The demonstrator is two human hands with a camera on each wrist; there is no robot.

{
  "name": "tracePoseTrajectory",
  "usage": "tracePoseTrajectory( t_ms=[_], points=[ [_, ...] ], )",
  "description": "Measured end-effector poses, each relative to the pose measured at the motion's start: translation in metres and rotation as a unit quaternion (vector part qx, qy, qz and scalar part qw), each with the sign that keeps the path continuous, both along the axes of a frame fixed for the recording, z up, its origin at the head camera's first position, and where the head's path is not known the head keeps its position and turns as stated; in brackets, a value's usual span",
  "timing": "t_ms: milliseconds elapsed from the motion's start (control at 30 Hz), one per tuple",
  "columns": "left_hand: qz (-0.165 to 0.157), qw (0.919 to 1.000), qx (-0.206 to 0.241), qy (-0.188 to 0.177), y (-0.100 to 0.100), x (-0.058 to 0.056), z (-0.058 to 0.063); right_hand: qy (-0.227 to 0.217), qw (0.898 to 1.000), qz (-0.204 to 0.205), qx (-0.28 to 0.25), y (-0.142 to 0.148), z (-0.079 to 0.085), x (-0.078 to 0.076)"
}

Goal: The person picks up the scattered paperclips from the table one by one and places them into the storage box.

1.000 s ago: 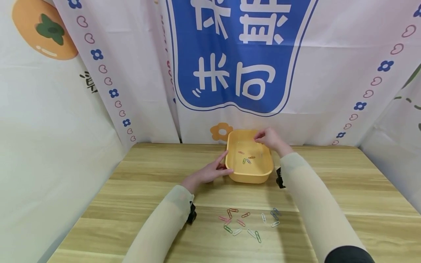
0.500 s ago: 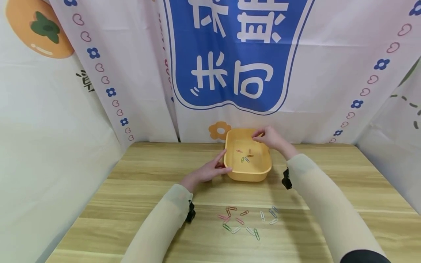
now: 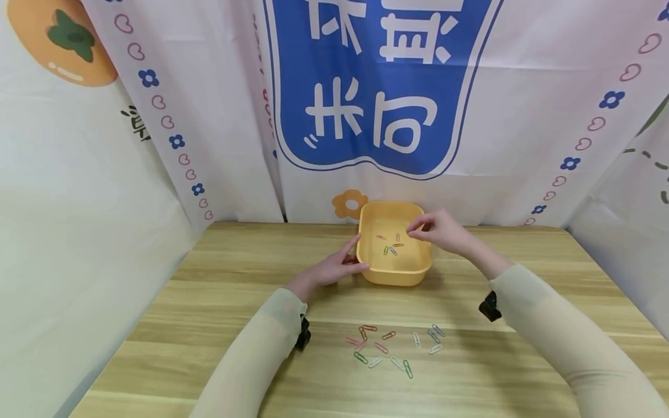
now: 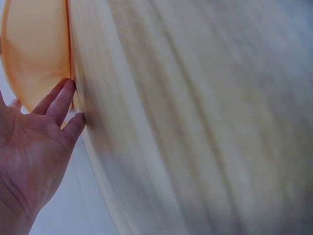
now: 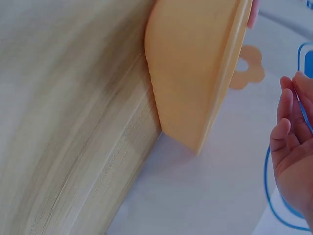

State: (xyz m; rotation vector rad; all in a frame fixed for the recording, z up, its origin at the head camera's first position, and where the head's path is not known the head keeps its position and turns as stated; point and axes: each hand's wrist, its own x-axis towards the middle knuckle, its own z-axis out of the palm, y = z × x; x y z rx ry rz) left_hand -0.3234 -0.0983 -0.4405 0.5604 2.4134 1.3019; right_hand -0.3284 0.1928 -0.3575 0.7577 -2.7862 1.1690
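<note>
A yellow plastic tray [image 3: 395,278] stands at the back of the table with several coloured paper clips [image 3: 393,251] lying inside. My left hand [image 3: 333,269] rests against its left side, fingers spread along the rim and wall. In the left wrist view, the left hand's fingertips [image 4: 68,85] touch the tray's wall. Over the right part of the tray hovers my right hand [image 3: 441,231], its thumb and fingertips brought together. Whether a small clip is between them is too small to see; the right wrist view shows the right hand [image 5: 296,142] with its fingertips meeting.
Several loose paper clips [image 3: 381,347], red, pink, green, white and blue, lie scattered on the wooden table [image 3: 219,290] in front of the tray. A printed cloth [image 3: 235,133] hangs right behind the table's back edge.
A pink paper clip has come to rest in the tray. My right hand has shifted slightly right and toward me, its forearm swinging outward. The left hand keeps its place on the tray.
</note>
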Motion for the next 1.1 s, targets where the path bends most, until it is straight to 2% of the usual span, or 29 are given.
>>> tracePoseTrajectory(
  t_ms=[300, 467, 600, 700, 867, 1100],
  points=[
    [-0.006, 0.9999, -0.008, 0.005, 0.001, -0.002, 0.001, 0.008, 0.998, 0.052, 0.022, -0.005, 0.000, 0.045],
    [-0.008, 1.0000, -0.005, 0.003, 0.002, -0.001, 0.002, 0.013, 0.994, 0.101, 0.026, -0.014, -0.010, 0.066],
    [-0.007, 1.0000, -0.002, 0.004, 0.002, -0.002, 0.001, -0.015, 0.990, 0.141, 0.020, -0.022, -0.021, 0.079],
    [-0.007, 1.0000, -0.003, 0.006, 0.001, -0.002, 0.000, -0.028, 0.985, 0.170, 0.024, -0.028, -0.030, 0.087],
    [-0.007, 1.0000, -0.002, 0.001, 0.000, -0.001, -0.001, -0.023, 0.977, 0.205, 0.050, -0.034, -0.046, 0.093],
    [-0.008, 1.0000, -0.003, 0.005, 0.000, -0.001, 0.000, -0.038, 0.970, 0.227, 0.078, -0.039, -0.060, 0.096]
  ],
)
